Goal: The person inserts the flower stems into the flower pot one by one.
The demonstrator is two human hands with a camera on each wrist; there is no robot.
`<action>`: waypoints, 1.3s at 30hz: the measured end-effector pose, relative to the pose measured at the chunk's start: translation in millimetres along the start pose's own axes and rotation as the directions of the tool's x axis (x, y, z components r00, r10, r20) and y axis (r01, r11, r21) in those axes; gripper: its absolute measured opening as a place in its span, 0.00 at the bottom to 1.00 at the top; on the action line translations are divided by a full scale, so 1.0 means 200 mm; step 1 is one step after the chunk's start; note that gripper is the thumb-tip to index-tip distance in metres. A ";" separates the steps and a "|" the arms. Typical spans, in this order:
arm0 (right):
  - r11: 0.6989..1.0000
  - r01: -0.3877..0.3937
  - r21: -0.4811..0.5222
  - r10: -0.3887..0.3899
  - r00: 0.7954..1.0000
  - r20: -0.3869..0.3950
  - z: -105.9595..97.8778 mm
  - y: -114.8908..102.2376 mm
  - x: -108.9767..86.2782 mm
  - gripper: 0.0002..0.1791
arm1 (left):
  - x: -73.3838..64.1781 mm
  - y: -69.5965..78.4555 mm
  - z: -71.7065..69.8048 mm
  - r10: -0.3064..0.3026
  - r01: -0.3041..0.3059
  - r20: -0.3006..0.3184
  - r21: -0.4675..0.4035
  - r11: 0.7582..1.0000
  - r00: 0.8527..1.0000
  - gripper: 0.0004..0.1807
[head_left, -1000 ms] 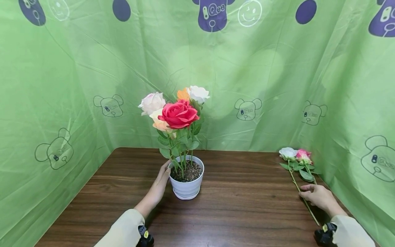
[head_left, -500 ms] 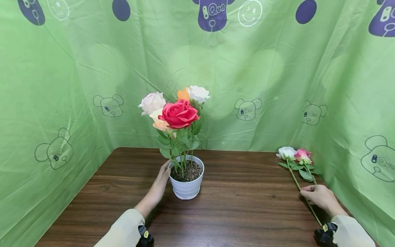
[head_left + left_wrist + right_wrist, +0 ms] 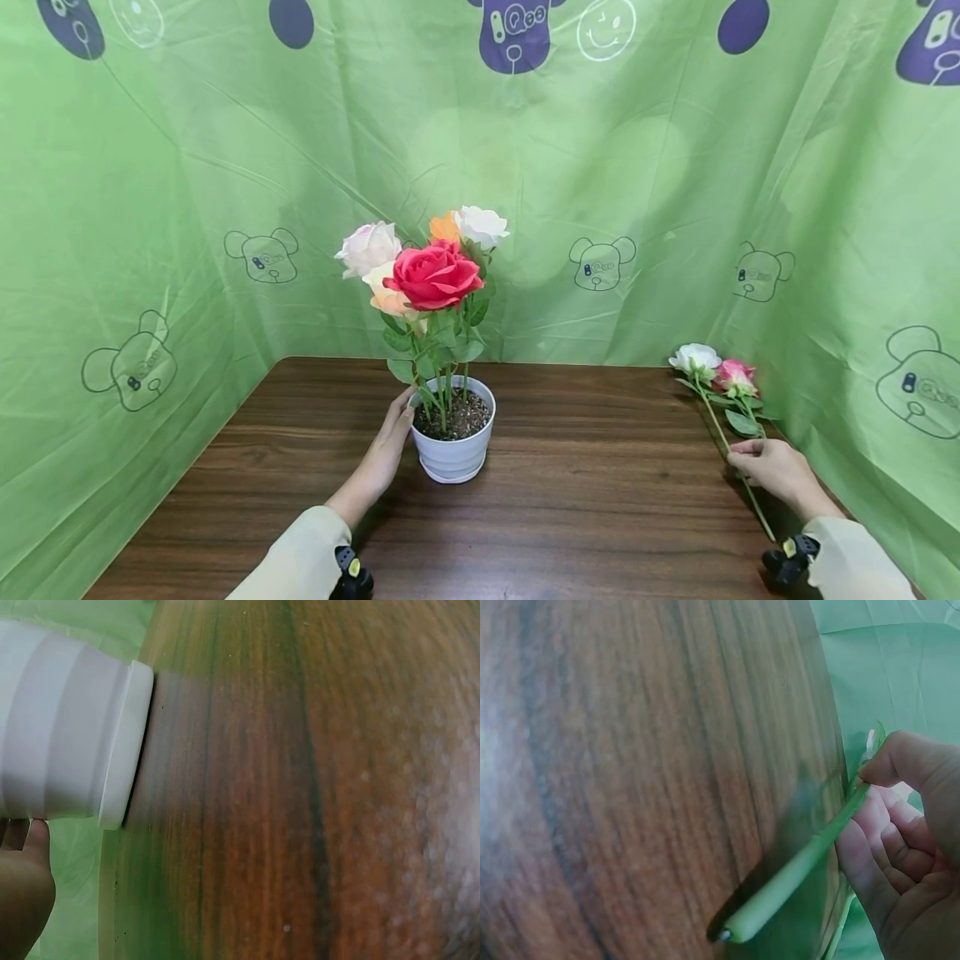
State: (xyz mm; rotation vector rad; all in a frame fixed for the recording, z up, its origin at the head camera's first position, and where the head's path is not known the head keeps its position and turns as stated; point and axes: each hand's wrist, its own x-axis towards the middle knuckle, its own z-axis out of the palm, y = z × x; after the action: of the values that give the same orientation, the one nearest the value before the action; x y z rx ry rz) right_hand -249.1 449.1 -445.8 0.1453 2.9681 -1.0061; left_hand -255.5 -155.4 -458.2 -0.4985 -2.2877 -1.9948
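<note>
On the brown table, a white ribbed flowerpot (image 3: 454, 460) filled with dark soil holds several upright roses, a red rose (image 3: 435, 277) foremost. My left hand (image 3: 388, 437) rests against the pot's left side, fingers extended along it. In the left wrist view its fingertips touch the pot wall. Over at the right, my right hand (image 3: 774, 475) pinches the stem of a white rose (image 3: 696, 359) between thumb and fingers. The right wrist view shows the cut end of that stem (image 3: 780, 896) pointing toward the camera, above its shadow on the wood.
A pink rose (image 3: 737, 377) lies at the table's right edge, beside the white one, its stem partly behind my right hand. Green printed cloth (image 3: 540, 167) hangs behind the table (image 3: 585, 500) and along both sides.
The right thumb and fingers have closed on the white rose's stem, and its bloom has risen slightly and shifted a little left. My left hand and the pot have stayed in place.
</note>
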 end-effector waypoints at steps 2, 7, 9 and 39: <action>1.000 0.001 -0.008 -0.001 1.000 -0.004 0.00 -0.01 0.00 0.26 | 0.00 0.00 0.00 -0.001 0.001 0.001 -0.002 1.000 1.000 0.28; 0.999 0.020 -0.032 -0.021 0.999 -0.042 0.00 -0.04 0.00 0.27 | 0.00 0.00 0.00 -0.003 0.003 0.002 -0.003 1.000 1.000 0.28; 0.999 0.033 -0.040 -0.036 0.998 -0.061 0.00 -0.06 -0.01 0.26 | 0.00 0.00 0.00 -0.004 0.004 0.003 -0.003 1.000 1.000 0.28; 0.966 0.256 -0.022 -0.255 0.942 -0.217 0.06 -0.32 0.00 0.14 | -0.01 0.02 0.02 0.041 -0.041 -0.021 0.007 0.999 0.999 0.29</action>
State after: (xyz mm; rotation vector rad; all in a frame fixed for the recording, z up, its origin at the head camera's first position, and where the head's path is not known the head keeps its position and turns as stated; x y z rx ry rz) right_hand -255.8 390.0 -416.7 -0.1450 3.2489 -1.0885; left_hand -252.0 -151.6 -456.4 -0.5170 -2.2526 -1.9640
